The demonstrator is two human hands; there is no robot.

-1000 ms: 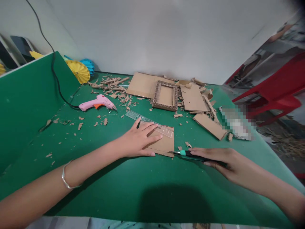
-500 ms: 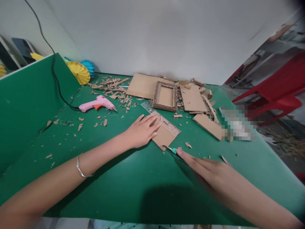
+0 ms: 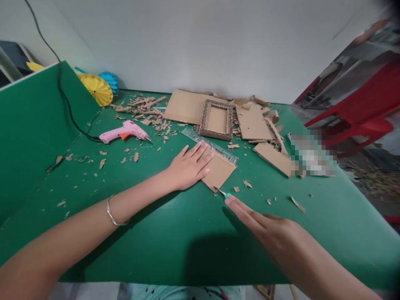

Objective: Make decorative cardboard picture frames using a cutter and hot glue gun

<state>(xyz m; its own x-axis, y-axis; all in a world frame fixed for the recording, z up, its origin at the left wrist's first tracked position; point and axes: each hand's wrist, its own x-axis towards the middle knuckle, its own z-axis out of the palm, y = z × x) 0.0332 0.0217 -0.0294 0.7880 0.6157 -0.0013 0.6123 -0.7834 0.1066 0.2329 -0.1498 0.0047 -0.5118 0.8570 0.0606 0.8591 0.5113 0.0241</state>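
Observation:
My left hand (image 3: 191, 167) lies flat with fingers spread on a small piece of brown cardboard (image 3: 221, 171), its fingertips near a clear ruler (image 3: 226, 155). This ruler runs along the cardboard's far edge, partly hidden by the fingers. In my right hand (image 3: 268, 223) is a slim craft knife (image 3: 227, 195) with a teal collar, held like a pen. Its metal tip is at the cardboard's near corner; whether it cuts into it cannot be made out. Most of the knife's handle is hidden by the hand.
A pink glue gun (image 3: 125, 131) with a black cord lies at left. Behind are a cardboard frame (image 3: 204, 121), cardboard sheets (image 3: 184, 106) and many scraps (image 3: 146, 106). Yellow and blue paper fans (image 3: 97, 89) stand by the green partition (image 3: 34, 108). A red chair (image 3: 359, 121) is at right.
The ruler has shifted away from me toward the cardboard's far edge, baring more cardboard. My left fingers have spread flatter. The knife tip stays by the near corner. The view has tilted slightly.

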